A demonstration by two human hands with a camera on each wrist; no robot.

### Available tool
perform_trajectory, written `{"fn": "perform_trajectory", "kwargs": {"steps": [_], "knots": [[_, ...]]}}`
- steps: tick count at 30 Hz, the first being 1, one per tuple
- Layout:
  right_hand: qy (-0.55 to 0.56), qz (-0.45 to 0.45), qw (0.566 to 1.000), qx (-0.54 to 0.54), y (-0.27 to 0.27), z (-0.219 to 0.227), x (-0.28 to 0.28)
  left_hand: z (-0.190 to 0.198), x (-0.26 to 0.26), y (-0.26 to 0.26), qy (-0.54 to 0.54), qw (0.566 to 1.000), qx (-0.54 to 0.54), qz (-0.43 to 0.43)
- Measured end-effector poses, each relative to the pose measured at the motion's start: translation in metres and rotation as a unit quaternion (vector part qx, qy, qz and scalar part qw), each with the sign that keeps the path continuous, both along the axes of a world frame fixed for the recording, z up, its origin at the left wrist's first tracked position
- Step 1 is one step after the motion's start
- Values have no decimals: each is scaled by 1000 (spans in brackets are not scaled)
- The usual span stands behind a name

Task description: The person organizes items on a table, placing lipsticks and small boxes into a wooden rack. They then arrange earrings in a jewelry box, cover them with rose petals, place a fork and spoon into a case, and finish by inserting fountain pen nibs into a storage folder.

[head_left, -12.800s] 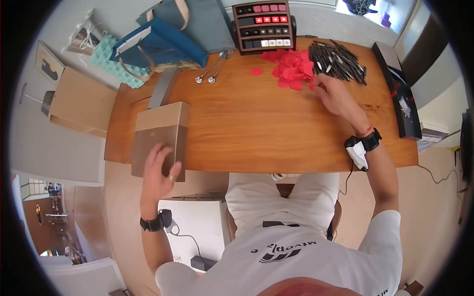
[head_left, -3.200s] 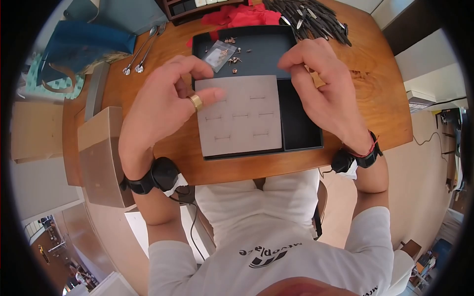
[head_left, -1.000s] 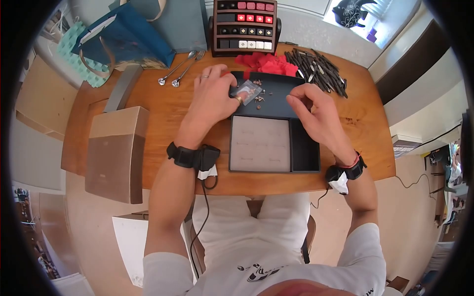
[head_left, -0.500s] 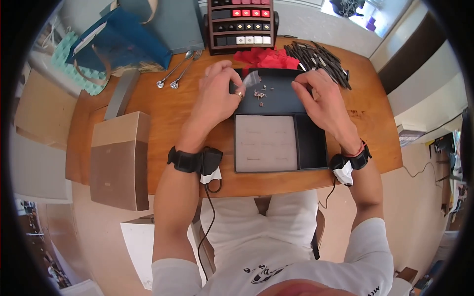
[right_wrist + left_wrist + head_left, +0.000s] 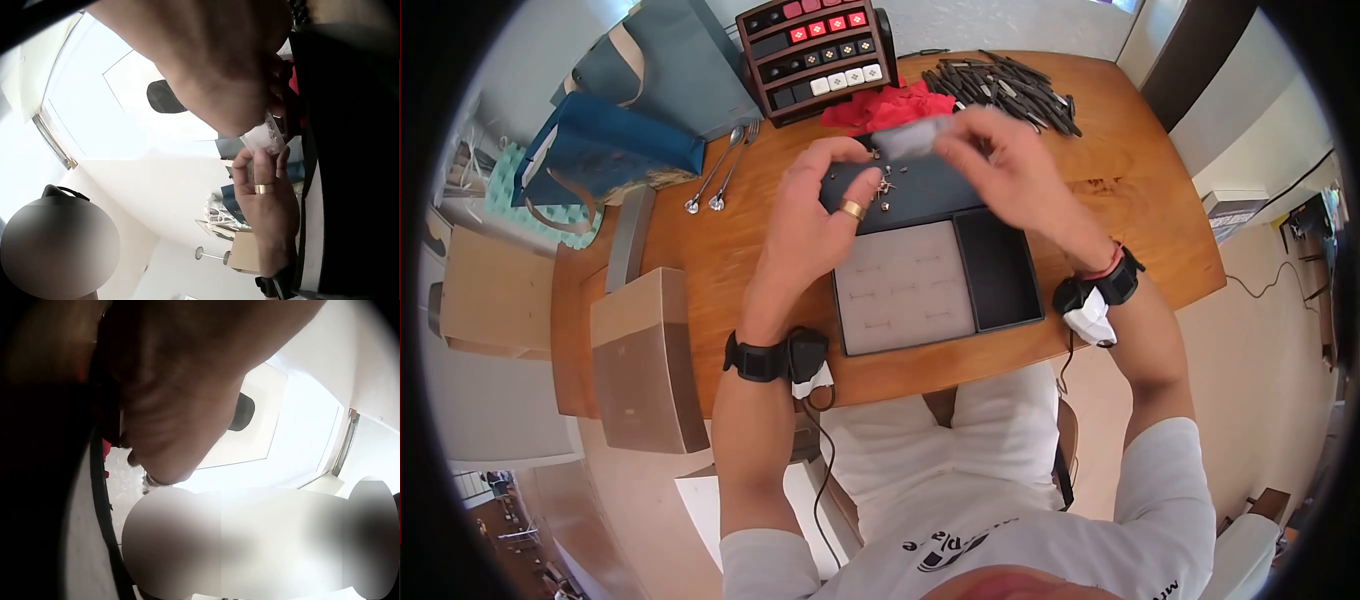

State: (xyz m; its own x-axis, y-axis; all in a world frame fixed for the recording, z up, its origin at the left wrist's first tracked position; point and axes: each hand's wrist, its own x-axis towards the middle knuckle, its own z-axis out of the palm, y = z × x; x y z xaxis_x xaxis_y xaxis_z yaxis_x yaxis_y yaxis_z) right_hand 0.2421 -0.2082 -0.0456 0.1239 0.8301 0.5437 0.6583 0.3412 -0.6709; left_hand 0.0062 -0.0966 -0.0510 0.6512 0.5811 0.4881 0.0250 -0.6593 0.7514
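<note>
Pinched in the right hand is a small clear bag, blurred, above a dark lid. The left hand, wearing a gold ring, is at the bag's left end, thumb and forefinger apart. In the right wrist view its fingertips are beside the bag; whether they touch cannot be told. Small metallic pieces lie on the lid. Nearer the body, a grey slitted pad fills the larger part of a black box, beside a bare black compartment.
A brown box stands at the table's left edge. Spoon and fork, paper bags and a dice-like rack are behind. Red petals and a pile of dark sticks lie beyond the lid.
The small bag, earlier by the left hand over the lid, is now raised between the hands and held by the right. The right hand has moved left, and the head view has turned.
</note>
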Motion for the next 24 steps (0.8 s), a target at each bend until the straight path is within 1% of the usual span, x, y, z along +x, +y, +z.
{"fn": "perform_trajectory", "kwargs": {"steps": [1,2,3,4,5,6,7,9,11,12,14,18,19,20,21,24], "knots": [[-12,-48,999,16,1,4,7,0,-2,4,41,995,63,60],[-74,-89,993,37,-1,15,11,0,-5,8,81,981,126,120],[-74,-89,993,37,0,13,17,-2,-8,10,81,981,126,120],[-165,-104,978,71,2,10,24,-4,-11,13,130,960,194,157],[-254,-120,954,104,3,7,28,-7,-12,15,177,930,260,192],[-322,-119,938,52,2,2,29,-9,-13,16,177,929,261,192],[-323,-120,937,54,-2,2,26,-11,-14,17,185,932,245,193],[-312,-69,947,-16,-10,2,20,-12,-16,19,196,933,228,200],[-292,-51,955,-31,-13,9,14,-11,-15,18,205,953,135,180],[-272,-35,961,-47,-13,11,12,-12,-14,20,204,952,134,183],[-276,-24,960,-44,-12,8,11,-18,-15,24,198,961,116,157],[-295,-17,955,-29,-9,4,12,-19,-15,26,191,962,101,170],[-297,-16,954,-28,-7,3,12,-16,-15,25,204,947,121,219],[-273,-22,962,-2,-4,2,12,-15,-16,24,216,929,140,268],[-249,-26,968,23,-1,3,11,-15,-18,25,214,928,137,272],[-231,-36,972,17,-5,12,0,-17,-21,30,219,928,145,265]]}}
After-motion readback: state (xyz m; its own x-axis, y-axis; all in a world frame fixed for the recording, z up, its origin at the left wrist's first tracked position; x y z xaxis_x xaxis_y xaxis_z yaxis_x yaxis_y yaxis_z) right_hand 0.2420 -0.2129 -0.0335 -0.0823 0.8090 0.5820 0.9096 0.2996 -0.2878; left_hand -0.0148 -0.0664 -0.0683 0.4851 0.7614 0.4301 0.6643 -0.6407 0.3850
